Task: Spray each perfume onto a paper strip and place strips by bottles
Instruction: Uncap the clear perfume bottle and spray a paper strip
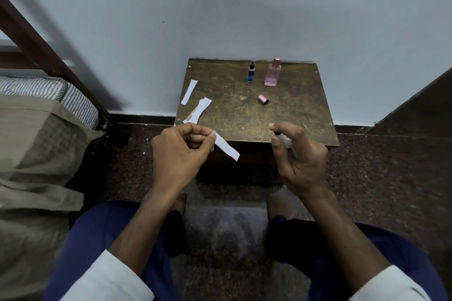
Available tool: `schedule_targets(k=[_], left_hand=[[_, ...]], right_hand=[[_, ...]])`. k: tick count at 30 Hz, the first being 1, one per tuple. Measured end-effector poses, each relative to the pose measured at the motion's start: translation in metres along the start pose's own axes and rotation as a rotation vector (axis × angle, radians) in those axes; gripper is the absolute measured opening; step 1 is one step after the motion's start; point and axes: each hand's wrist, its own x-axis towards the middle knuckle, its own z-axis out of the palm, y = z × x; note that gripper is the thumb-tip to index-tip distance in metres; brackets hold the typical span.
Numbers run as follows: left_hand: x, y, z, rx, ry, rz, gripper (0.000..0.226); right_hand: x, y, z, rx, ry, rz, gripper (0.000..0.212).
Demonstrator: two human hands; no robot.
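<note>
Left hand (179, 151) pinches strip (226, 145), right hand (297, 154) grips small sprayer (285, 139), both at table's (281, 115) near edge.

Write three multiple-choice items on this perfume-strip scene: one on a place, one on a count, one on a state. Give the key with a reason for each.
1. Where does the loose pink cap lie?
A. on the pink bottle
B. on the table, in front of the pink bottle
C. on the floor

2. How many perfume bottles stand on the table?
A. one
B. two
C. four

3. What is the left hand doing?
A. pinching a paper strip
B. resting flat on the table
C. holding a cap

Key: 1 B, the cap lies on its side nearer than the pink bottle. 2 B, the small blue bottle and the pink one. 3 A, the fingers pinch the paper strip by one end.
</note>
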Motion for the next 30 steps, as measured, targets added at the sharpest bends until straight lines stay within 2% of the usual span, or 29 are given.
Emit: schedule_targets(k=[6,21,30], left_hand=[[0.0007,-0.0001,0.0015,0.008,-0.001,0.001,0.005],[0.0021,-0.0022,0.0005,0.018,-0.001,0.018,0.004],[0.0007,0.0013,0.0004,0.038,-0.001,0.020,0.004]], right_hand=[[-0.0022,0.0048,0.0002,-0.030,0.004,-0.093,0.025],[0.0028,0.0064,-0.0067,0.014,0.029,0.044,0.014],[0.0011,0.0101,-0.0061,-0.025,0.014,-0.074,0.025]])
